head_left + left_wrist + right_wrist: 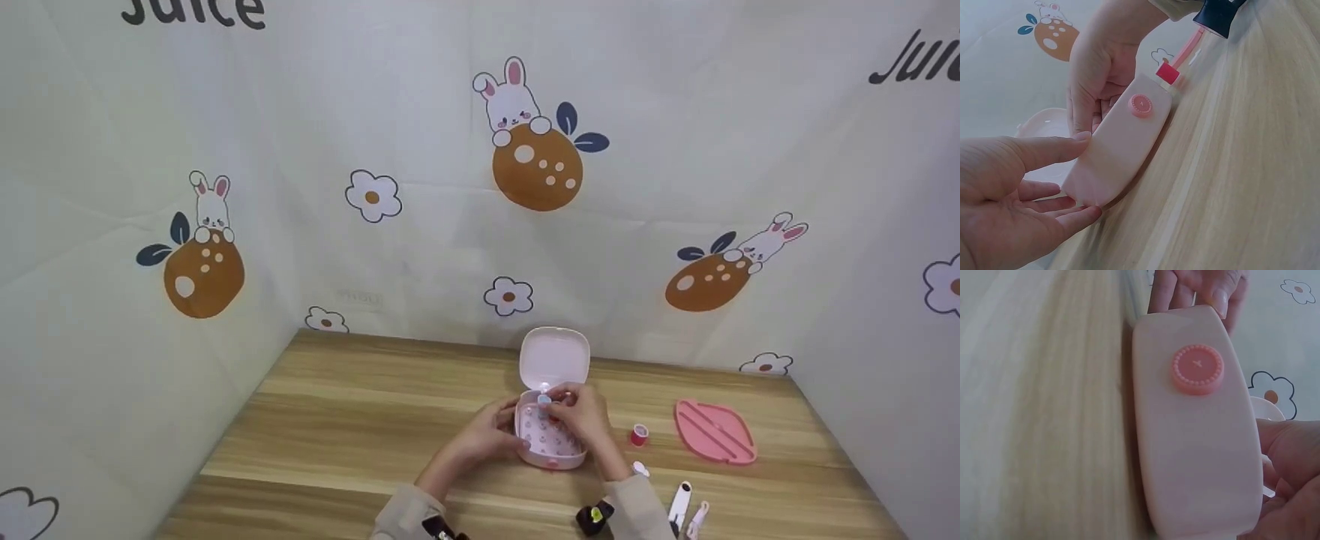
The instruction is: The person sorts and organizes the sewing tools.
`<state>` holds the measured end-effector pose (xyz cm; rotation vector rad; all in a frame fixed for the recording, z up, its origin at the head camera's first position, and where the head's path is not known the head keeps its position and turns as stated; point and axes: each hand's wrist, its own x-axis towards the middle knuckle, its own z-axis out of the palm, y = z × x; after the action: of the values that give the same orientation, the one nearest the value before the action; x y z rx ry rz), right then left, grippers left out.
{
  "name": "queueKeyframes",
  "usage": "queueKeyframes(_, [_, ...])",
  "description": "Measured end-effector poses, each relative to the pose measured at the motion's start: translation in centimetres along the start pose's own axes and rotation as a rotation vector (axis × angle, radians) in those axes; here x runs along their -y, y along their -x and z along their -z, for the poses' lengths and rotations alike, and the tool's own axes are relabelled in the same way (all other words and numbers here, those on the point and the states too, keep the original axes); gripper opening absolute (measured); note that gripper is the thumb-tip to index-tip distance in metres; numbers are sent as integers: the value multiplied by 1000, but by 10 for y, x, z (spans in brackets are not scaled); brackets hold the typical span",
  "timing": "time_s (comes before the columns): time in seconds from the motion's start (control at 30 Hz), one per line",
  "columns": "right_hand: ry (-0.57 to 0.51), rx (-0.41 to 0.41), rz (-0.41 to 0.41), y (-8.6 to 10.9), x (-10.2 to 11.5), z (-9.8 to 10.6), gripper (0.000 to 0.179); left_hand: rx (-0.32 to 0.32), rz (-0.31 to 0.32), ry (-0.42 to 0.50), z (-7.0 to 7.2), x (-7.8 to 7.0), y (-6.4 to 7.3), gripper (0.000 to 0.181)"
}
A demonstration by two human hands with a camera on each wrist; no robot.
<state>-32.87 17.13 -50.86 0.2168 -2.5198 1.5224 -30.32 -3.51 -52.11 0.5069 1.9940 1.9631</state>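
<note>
A pale pink box (pixel 553 456) stands on the wooden table, its lid (pixel 555 357) raised at the back and a small patterned print on its inner floor. On its front is a round pink button-shaped clasp (pixel 1198 367). My left hand (pixel 486 433) holds the box's left side, the thumb at the front and the fingers around the end, as the left wrist view shows. My right hand (pixel 586 414) reaches over the box's right rim and pinches a small light blue thread spool (pixel 544 401) near the back. The box wall hides its fingertips in both wrist views.
Right of the box stand a red thread spool (pixel 639 435) and a pink slotted tray (pixel 716 433). Nearer the front edge lie a small white piece (pixel 640 469), a white-handled tool (pixel 680 504) and a pale pink tool (pixel 698 519). Printed cloth walls enclose the table.
</note>
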Motion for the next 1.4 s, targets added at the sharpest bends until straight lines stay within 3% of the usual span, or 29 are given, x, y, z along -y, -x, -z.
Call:
queueKeyframes(0.37, [69,-26,47,1,-2,-4,15,17,-14,17,1,0,1,83])
queueKeyframes(0.83, [88,-54,31,3,-1,-7,17,42,-18,36,2,0,0,84])
queueKeyframes(1.4, [151,-66,73,3,-3,-8,19,31,-24,7,2,1,0,83])
